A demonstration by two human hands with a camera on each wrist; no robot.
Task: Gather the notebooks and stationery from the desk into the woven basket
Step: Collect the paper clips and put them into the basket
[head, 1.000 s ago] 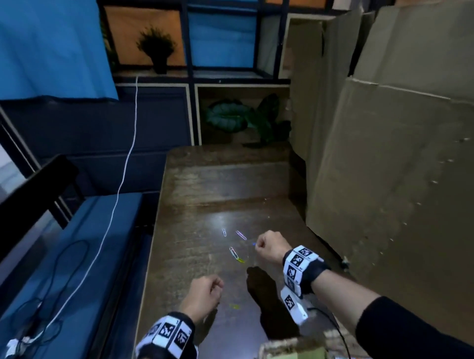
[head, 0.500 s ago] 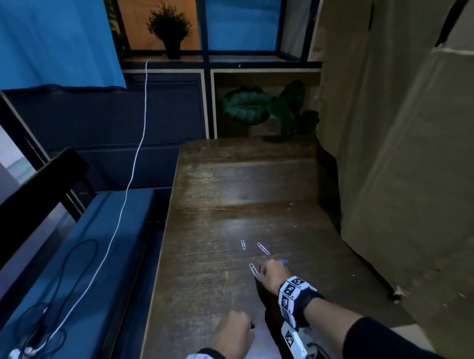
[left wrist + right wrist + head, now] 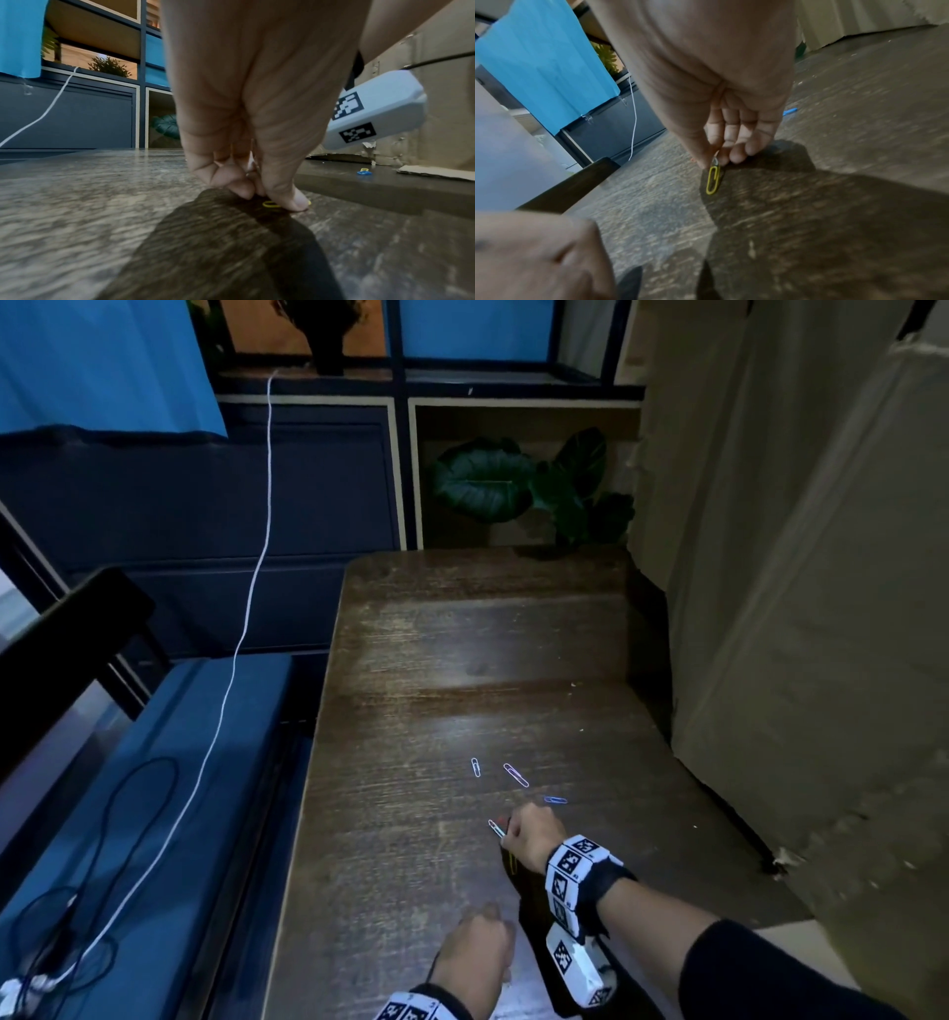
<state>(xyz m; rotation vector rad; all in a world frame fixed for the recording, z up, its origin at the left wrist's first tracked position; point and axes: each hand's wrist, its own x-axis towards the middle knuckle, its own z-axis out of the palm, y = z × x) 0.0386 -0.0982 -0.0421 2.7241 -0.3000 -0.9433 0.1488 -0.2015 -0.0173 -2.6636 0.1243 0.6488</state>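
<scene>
Pinched only at its tip between the right hand fingertips, the yellow paperclip dangling below could slip free, while the left hand pinches another yellow clip flat under its fingertips, which may skid away.

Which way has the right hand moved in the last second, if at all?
Yes. The right hand has drawn back toward the person: the blue paperclip, earlier at its fingertips, now lies beyond its knuckles.

We see dim light, overhead glare on the desk, hard hand shadows, motion blur and fisheye stretch in both wrist views.
</scene>
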